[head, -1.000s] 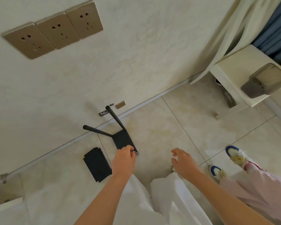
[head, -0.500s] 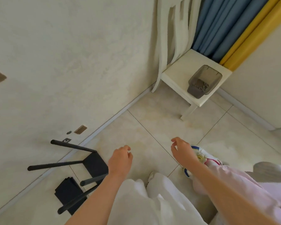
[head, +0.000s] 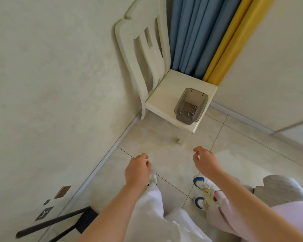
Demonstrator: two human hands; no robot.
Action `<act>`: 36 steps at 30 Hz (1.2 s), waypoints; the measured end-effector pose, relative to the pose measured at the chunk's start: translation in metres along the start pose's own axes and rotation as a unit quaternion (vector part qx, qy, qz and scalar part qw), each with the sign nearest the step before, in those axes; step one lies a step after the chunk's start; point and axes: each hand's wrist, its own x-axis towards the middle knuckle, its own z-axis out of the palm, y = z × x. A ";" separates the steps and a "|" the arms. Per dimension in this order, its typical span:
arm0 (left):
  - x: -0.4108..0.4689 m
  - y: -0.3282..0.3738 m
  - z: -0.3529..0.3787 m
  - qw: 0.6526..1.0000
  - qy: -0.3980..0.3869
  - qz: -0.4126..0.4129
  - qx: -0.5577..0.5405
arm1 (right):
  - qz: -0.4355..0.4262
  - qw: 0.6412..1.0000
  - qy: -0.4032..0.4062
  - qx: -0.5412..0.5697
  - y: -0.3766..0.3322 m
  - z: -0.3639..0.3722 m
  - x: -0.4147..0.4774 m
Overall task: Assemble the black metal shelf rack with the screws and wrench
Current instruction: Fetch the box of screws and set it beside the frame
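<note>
Left hand (head: pixel 137 169) and right hand (head: pixel 204 160) hover empty, fingers loosely curled. Screws (head: pixel 188 110) sit in the bin (head: pixel 201 104) on the chair (head: pixel 166 95), up ahead, right hand nearer. Rack (head: pixel 51 222) lies bottom left.

The chair (head: pixel 166 95) was cream white, the bin (head: pixel 182 100) on its seat smoky grey, the blue curtain (head: pixel 191 32) and yellow curtain (head: pixel 234 32) plain behind it, the floor (head: pixel 164 137) before it pale beige with thin dark lines, and the rack (head: pixel 59 219) black.
</note>
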 end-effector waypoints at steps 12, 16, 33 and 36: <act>0.142 0.095 -0.021 0.999 -0.017 0.047 0.011 | 0.015 1.000 0.020 -0.004 -0.019 -0.080 0.141; 0.178 0.129 -0.008 0.999 -0.041 0.021 -0.008 | -0.007 1.000 0.006 -0.025 -0.012 -0.102 0.195; 0.301 0.227 0.082 0.927 -0.118 -0.290 -0.207 | -0.058 0.987 -0.119 -0.095 0.047 -0.150 0.402; 0.311 0.231 0.102 0.884 -0.125 -0.358 -0.272 | -0.052 0.984 -0.137 -0.104 0.052 -0.138 0.429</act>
